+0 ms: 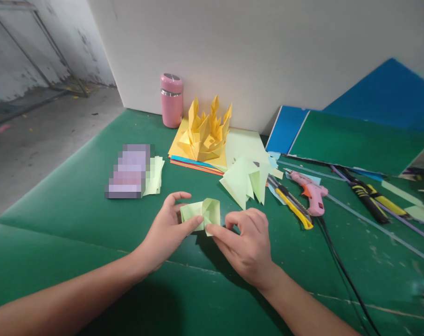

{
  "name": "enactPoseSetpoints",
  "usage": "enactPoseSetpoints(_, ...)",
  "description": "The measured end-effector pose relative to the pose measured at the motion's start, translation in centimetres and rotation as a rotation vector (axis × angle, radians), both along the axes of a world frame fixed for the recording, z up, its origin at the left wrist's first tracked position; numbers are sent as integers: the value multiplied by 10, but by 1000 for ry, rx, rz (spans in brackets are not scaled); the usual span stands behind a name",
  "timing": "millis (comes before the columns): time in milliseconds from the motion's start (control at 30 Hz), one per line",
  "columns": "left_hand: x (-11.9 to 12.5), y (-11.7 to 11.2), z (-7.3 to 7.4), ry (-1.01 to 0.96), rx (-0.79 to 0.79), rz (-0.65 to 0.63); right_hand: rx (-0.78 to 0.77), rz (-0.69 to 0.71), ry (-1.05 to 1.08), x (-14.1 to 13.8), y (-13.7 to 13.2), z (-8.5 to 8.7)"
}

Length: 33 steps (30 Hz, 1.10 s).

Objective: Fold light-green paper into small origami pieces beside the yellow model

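Note:
A small folded piece of light green paper (202,214) sits on the green table cover (75,200), held between both hands. My left hand (168,231) grips its left side, thumb and fingers curled round it. My right hand (248,245) pinches its lower right corner with the forefinger stretched along the edge. Just beyond lies a cluster of folded light green paper pieces (246,179). Behind that stands a yellow folded paper model (205,130) on a stack of coloured sheets (198,163).
A pink flask (171,100) stands by the white wall. A yellow utility knife (292,203), a pink glue gun (311,191) with its black cord, and more tools lie to the right. Green paper squares (156,175) lie left, blue and green boards (355,135) right.

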<state>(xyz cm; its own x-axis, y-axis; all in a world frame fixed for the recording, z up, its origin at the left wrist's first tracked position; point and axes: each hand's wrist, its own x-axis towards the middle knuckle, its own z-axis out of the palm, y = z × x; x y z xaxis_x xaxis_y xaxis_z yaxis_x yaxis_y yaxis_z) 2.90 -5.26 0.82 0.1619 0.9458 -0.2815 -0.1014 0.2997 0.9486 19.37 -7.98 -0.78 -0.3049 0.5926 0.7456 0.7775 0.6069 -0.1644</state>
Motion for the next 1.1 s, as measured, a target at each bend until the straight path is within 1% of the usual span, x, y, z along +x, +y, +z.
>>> enactPoseSetpoints(300, 0, 1, -2, -5, -1, 18, -5, 50, -40, 0, 0, 0)
enactPoseSetpoints(433, 0, 0, 0, -7, -12, -5, -17, 48, -33, 0, 0, -1)
enactPoseSetpoints(667, 0, 0, 2, 48, -2, -40, -43, 38, -7, -1, -1, -1)
enactPoseSetpoints(800, -1, 0, 0, 79, 16, -43, -30, 51, -9, 0, -1, -1)
enactPoseSetpoints(900, -1, 1, -1, 65, 25, -51, -28, 61, -13, 0, -2, 0)
enactPoseSetpoints(1100, -1, 1, 1, 94, 9, -50, -23, 72, -22, -1, -2, 1)
